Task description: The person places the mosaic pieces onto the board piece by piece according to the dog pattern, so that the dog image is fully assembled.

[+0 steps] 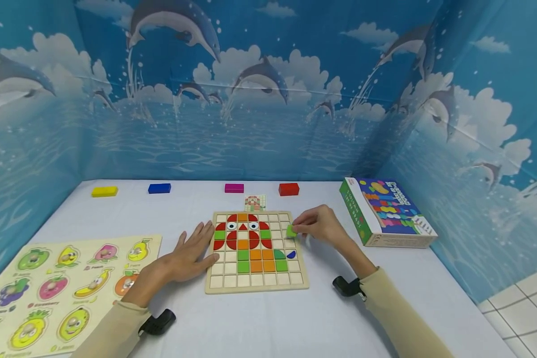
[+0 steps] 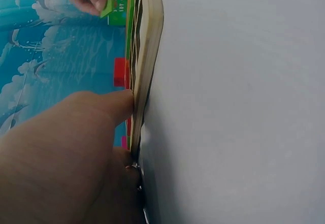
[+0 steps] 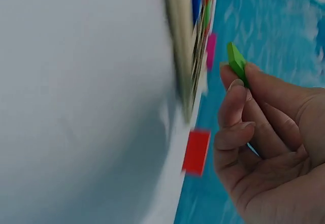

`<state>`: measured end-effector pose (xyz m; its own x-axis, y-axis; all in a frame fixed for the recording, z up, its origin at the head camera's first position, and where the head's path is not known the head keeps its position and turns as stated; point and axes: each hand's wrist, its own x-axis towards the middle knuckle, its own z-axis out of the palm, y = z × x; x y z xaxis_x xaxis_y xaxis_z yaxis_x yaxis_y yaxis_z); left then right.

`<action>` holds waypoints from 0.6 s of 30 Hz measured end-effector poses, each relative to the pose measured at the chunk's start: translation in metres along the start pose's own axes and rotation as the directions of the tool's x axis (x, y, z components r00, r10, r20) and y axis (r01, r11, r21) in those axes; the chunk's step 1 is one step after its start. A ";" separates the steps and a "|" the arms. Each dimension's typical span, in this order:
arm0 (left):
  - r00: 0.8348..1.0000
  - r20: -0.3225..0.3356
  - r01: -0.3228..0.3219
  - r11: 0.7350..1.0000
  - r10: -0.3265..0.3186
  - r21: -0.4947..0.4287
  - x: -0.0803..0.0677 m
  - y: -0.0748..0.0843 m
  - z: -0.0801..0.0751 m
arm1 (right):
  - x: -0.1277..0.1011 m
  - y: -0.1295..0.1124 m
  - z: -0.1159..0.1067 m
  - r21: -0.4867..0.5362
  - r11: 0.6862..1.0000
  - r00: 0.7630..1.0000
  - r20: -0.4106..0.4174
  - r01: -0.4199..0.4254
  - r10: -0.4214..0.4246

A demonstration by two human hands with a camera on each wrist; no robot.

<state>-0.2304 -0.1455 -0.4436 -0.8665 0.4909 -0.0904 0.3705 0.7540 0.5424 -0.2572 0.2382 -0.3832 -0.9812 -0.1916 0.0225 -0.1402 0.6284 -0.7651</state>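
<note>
A wooden grid board point(image 1: 257, 290) lies on the white table, with red, orange and green tiles and two eye pieces set in its squares. My left hand point(image 1: 185, 259) rests at its left side, fingers extended, thumb touching the edge. Above the board's right edge my right hand point(image 1: 323, 226) pinches a green square tile point(image 3: 235, 61) between thumb and fingers. In the right wrist view the tile is held tilted, apart from the board. A blue curved piece point(image 1: 291, 254) lies skewed near the right side, beside a green quarter-round piece point(image 1: 279, 254). Behind the board is a small pattern card point(image 1: 255, 203).
To the left lies a fruit puzzle board point(image 1: 158, 253). A colourful box point(image 1: 387, 209) sits at the back right. Along the far edge are yellow point(image 1: 104, 191), blue point(image 1: 159, 188), magenta point(image 1: 234, 188) and red blocks point(image 1: 289, 189). Dolphin-printed curtains point(image 1: 232, 144) enclose the table.
</note>
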 end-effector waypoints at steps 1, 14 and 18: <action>1.000 -0.002 -0.003 1.000 0.003 -0.001 0.000 0.000 0.000 | -0.003 -0.008 0.007 0.005 1.000 1.000 0.023 0.019 -0.019; 1.000 -0.005 -0.002 1.000 0.002 0.017 0.000 0.001 0.000 | -0.046 -0.070 0.079 0.061 0.957 0.926 0.242 0.283 -0.289; 1.000 -0.001 0.002 1.000 -0.002 0.018 0.001 0.001 0.000 | -0.050 -0.069 0.090 0.022 0.947 0.916 0.246 0.322 -0.317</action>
<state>-0.2306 -0.1443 -0.4434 -0.8676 0.4891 -0.0903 0.3752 0.7628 0.5267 -0.1868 0.1368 -0.3892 -0.8214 -0.5606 0.1046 -0.4457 0.5165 -0.7311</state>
